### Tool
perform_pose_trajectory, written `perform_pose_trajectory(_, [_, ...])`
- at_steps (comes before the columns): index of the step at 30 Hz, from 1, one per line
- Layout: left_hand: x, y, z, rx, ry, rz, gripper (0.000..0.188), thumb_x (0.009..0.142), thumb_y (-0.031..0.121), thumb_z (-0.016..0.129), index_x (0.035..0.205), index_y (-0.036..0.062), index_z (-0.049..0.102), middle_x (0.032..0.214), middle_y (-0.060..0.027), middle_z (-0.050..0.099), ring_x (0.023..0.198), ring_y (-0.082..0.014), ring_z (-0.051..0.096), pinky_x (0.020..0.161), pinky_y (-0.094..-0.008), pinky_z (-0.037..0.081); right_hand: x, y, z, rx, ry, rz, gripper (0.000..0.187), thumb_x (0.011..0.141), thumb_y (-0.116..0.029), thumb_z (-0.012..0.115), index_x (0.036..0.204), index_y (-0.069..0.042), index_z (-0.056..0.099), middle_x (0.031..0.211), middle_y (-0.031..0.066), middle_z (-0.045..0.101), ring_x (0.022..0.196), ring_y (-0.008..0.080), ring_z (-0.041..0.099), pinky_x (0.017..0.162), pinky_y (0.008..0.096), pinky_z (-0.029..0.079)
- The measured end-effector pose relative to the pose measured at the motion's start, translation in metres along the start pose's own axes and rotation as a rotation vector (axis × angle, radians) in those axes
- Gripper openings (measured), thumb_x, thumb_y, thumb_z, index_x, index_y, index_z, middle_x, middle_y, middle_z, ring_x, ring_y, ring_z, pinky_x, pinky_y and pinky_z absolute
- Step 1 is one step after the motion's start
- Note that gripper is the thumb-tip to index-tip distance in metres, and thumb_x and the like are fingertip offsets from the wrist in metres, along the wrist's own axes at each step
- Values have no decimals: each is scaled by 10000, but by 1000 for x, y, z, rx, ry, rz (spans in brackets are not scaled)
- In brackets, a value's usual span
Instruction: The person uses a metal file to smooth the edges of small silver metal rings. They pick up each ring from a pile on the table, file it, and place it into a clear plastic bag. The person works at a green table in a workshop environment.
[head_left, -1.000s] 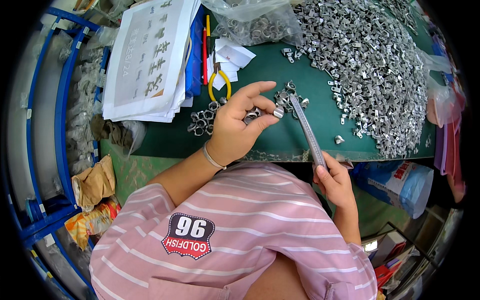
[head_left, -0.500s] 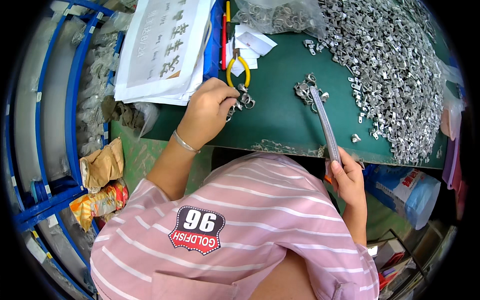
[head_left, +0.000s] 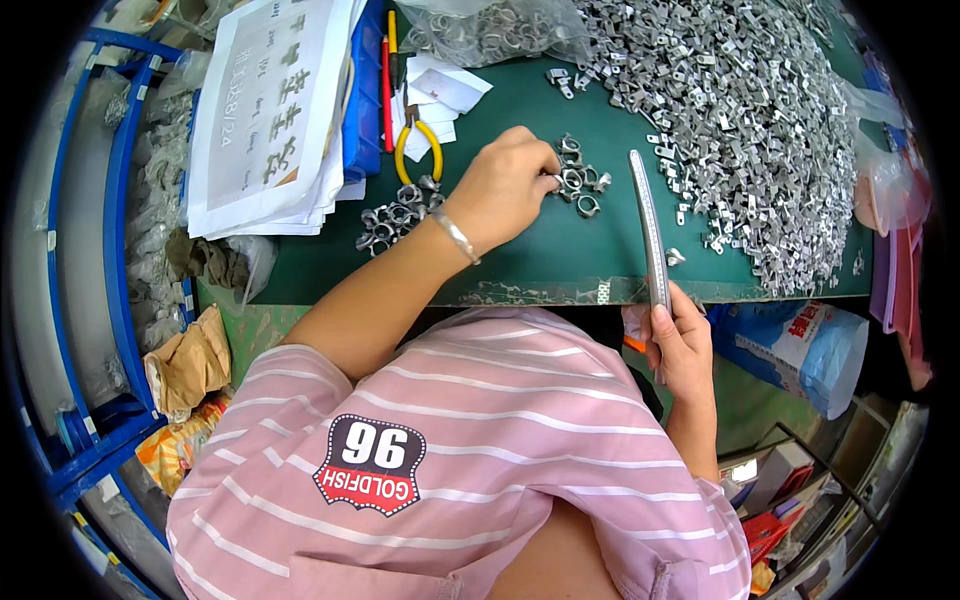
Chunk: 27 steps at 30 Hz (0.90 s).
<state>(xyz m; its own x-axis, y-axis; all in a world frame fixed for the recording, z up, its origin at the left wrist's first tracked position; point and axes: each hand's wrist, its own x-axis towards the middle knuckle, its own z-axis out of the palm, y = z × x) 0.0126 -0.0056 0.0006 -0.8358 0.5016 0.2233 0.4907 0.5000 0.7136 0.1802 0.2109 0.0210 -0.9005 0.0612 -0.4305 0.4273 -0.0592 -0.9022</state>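
Note:
My left hand (head_left: 505,188) reaches across the green table mat (head_left: 520,262), fingertips pinched on a small metal ring at the edge of a little cluster of metal rings (head_left: 582,182). A second cluster of rings (head_left: 395,215) lies to the left, below the yellow-handled pliers (head_left: 415,148). At the table's front edge my right hand (head_left: 682,345) grips the lower end of a long flat metal bar (head_left: 648,225), which lies pointing away across the mat, just right of the ring cluster.
A large heap of small silvery metal parts (head_left: 745,105) covers the right of the table. A stack of printed papers (head_left: 275,115) rests over a blue bin (head_left: 362,100) at the left. A clear bag of parts (head_left: 490,30) sits at the back. A blue-and-white bag (head_left: 800,345) hangs lower right.
My left hand has moved right, from the ring cluster by the pliers to the cluster beside the metal bar. My right hand still holds the bar in about the same place.

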Motion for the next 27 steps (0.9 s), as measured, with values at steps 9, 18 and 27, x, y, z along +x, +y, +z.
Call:
perform_pose_trajectory(9, [-15, 8, -25, -1546, -173, -844, 145, 830, 29, 435, 947, 0, 516, 779, -121, 563, 495, -57, 416, 386, -162, 327, 10, 2, 6, 19, -49, -6, 399, 904, -208, 518, 1245, -9, 463, 648, 3, 508, 445, 29, 410, 387, 166, 318])
perform_pose_trajectory(18, [-24, 2, -26, -1874, -240, -918, 116, 845, 45, 454, 922, 8, 532, 801, -112, 544, 503, -55, 414, 369, -153, 334, 8, 1, 8, -9, -63, -5, 403, 905, -221, 518, 1242, -8, 465, 649, 0, 507, 451, 25, 406, 393, 163, 318])
perform_pose_trajectory(27, [-22, 4, -25, -1592, -91, -897, 182, 872, 72, 485, 1026, 0, 547, 889, -115, 581, 631, -73, 546, 490, -150, 449, 9, -2, 10, -32, -90, 0, 403, 902, -212, 520, 1246, -10, 464, 651, -5, 506, 454, 21, 399, 404, 164, 322])
